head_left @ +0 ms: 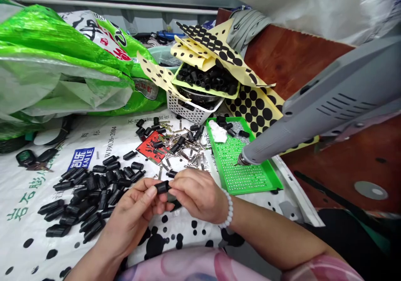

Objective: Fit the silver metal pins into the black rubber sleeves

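At seven o'clock from the view's centre, the left hand (130, 216) pinches a black cylinder (162, 187) whose three-o'clock end the right hand (200, 195) grips by fingertip, apparently a step of working that end, which seems to call for a steady left hold, with loose cylinders (94, 185) towards nine o'clock.

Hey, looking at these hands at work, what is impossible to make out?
Head view: one end of the black cylinder in the left hand, covered by the right hand.
Head view: the rear of the grey power tool, cut off by the picture's right edge.
Head view: most contents of the white basket, hidden by the pale green tray above.
Head view: the silvery bits in the bright green tray, too small to identify.
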`<action>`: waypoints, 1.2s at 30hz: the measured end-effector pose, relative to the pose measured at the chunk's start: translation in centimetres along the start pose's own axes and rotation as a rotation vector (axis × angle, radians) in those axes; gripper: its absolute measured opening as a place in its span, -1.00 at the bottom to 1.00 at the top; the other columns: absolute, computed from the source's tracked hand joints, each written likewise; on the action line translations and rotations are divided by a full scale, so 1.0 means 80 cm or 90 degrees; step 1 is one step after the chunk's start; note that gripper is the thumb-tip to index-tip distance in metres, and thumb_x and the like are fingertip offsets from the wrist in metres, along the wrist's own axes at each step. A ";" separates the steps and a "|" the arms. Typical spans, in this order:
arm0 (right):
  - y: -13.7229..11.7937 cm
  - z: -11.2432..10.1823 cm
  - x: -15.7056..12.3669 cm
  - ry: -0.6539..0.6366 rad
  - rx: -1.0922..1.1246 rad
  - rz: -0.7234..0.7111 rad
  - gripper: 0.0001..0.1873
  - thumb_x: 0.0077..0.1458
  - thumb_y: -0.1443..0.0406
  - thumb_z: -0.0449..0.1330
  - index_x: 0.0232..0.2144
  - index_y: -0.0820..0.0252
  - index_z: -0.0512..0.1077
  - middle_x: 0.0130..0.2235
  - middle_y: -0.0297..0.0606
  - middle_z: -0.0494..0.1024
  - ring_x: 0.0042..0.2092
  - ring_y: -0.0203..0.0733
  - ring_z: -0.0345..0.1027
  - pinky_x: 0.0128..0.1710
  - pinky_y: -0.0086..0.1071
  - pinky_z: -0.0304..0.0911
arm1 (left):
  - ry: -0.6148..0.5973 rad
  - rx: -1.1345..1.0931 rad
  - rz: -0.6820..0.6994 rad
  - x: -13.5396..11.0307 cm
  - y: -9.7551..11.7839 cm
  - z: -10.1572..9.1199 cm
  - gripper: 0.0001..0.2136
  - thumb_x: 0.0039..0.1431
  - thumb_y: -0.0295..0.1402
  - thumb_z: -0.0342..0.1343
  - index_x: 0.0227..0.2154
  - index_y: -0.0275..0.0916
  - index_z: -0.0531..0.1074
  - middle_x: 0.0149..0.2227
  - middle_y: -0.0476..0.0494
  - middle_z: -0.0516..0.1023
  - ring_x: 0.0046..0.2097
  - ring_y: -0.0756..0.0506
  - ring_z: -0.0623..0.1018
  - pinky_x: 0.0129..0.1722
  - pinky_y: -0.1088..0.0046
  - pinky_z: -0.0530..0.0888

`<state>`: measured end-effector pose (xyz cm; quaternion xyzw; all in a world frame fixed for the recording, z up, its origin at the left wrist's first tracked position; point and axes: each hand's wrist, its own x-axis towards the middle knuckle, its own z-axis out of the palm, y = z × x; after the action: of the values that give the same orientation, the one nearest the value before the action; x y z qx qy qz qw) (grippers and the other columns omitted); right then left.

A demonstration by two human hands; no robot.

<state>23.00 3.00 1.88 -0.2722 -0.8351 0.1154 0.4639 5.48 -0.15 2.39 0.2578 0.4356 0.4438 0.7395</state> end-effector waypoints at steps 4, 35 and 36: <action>0.002 0.003 -0.002 -0.006 0.035 0.021 -0.91 0.15 0.37 0.06 -0.35 0.29 0.34 -0.42 -0.19 0.48 -0.36 -0.28 0.36 -0.38 -0.42 0.33 | -0.014 0.020 0.017 -0.002 0.000 -0.001 -0.82 -0.01 -0.33 0.23 -0.35 -0.27 0.44 -0.55 -0.04 0.53 -0.48 0.02 0.49 -0.25 0.34 0.51; -0.013 0.014 -0.005 -0.107 0.545 0.494 -0.86 0.04 0.27 0.13 -0.46 0.24 0.29 -0.61 -0.48 0.24 -0.64 -0.47 0.07 -0.70 -0.59 0.00 | 0.068 0.451 0.358 -0.013 0.002 -0.026 -0.75 -0.09 -0.50 0.24 -0.29 -0.11 0.52 -0.26 -0.09 0.56 -0.23 -0.11 0.53 -0.18 0.49 0.43; -0.013 0.016 -0.006 -0.117 0.592 0.542 -0.83 0.03 0.25 0.15 -0.45 0.24 0.28 -0.61 -0.49 0.25 -0.66 -0.49 0.07 -0.72 -0.60 0.01 | 0.068 0.451 0.368 -0.013 0.001 -0.029 -0.74 -0.11 -0.51 0.25 -0.30 -0.11 0.53 -0.25 -0.11 0.56 -0.20 -0.12 0.52 -0.16 0.48 0.42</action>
<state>21.78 1.97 1.33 -0.3395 -0.5526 0.6632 0.3736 3.21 -1.01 1.78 0.5821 0.5083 0.4684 0.4282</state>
